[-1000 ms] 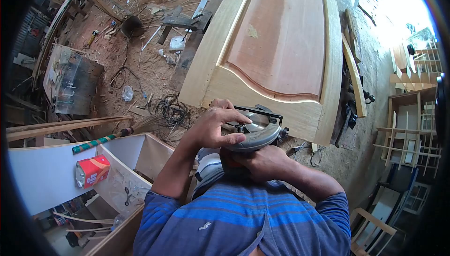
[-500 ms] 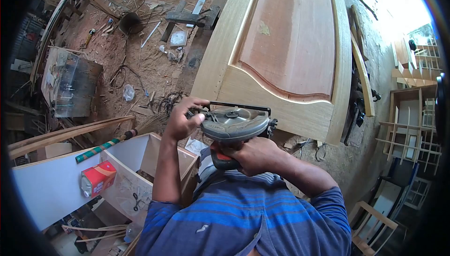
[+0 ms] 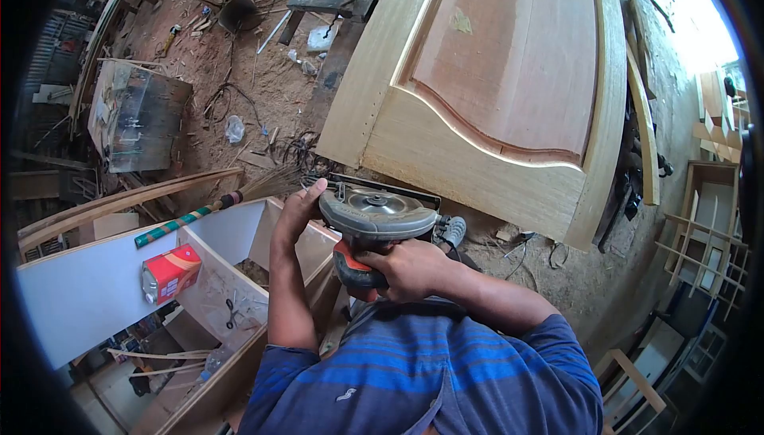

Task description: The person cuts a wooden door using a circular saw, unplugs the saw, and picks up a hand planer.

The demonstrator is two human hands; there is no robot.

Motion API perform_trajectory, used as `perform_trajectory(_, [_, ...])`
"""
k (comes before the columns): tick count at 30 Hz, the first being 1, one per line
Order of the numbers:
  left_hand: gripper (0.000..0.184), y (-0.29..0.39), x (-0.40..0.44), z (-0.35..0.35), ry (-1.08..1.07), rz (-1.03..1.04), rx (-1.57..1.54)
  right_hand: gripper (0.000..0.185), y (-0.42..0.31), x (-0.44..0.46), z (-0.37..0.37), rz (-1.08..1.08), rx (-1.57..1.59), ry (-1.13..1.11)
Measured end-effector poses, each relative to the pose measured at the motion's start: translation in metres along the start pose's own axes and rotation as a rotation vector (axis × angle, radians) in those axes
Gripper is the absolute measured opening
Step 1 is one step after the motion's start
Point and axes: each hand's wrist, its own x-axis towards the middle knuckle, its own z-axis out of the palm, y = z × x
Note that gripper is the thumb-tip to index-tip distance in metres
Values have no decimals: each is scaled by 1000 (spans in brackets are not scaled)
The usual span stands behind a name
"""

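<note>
A circular saw (image 3: pixel 378 216) with a grey guard, round blade and red-black handle is in front of my chest. My right hand (image 3: pixel 410 269) wraps round its handle. At the saw's left end, my left hand (image 3: pixel 298 210) rests with its thumb up against the guard and base edge; its other fingers are mostly hidden. Just beyond the saw lies a wooden panel door (image 3: pixel 477 184) with a curved moulding, its near edge close to the black base plate. The saw and the door appear apart.
A white-sided cabinet (image 3: pixel 79 300) at the left bears a red can (image 3: pixel 171 273), scissors (image 3: pixel 231 314) and a green-wrapped stick (image 3: pixel 187 220). Cables (image 3: pixel 298 152) and wood scraps lie on the floor. A long wood strip (image 3: pixel 641 128) lies right of the door.
The saw has moved left and away from the door's near edge. My left hand has shifted from over the blade to the saw's left end; my right hand has moved left with the handle.
</note>
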Motion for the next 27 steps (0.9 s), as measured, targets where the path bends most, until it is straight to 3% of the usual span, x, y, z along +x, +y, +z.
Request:
perform_trajectory(10, [80, -4, 48, 23, 91, 44, 263, 66, 32, -24, 6, 4, 194, 158])
perform_trajectory(19, [79, 10, 62, 31, 5, 12, 346, 64, 49, -26, 1, 11, 273, 180])
perform_trajectory(22, [76, 2, 68, 34, 113, 19, 335, 63, 56, -23, 5, 5, 298, 191])
perform_trajectory(27, [75, 9, 66, 36, 115, 29, 366, 63, 66, -20, 6, -5, 307, 188])
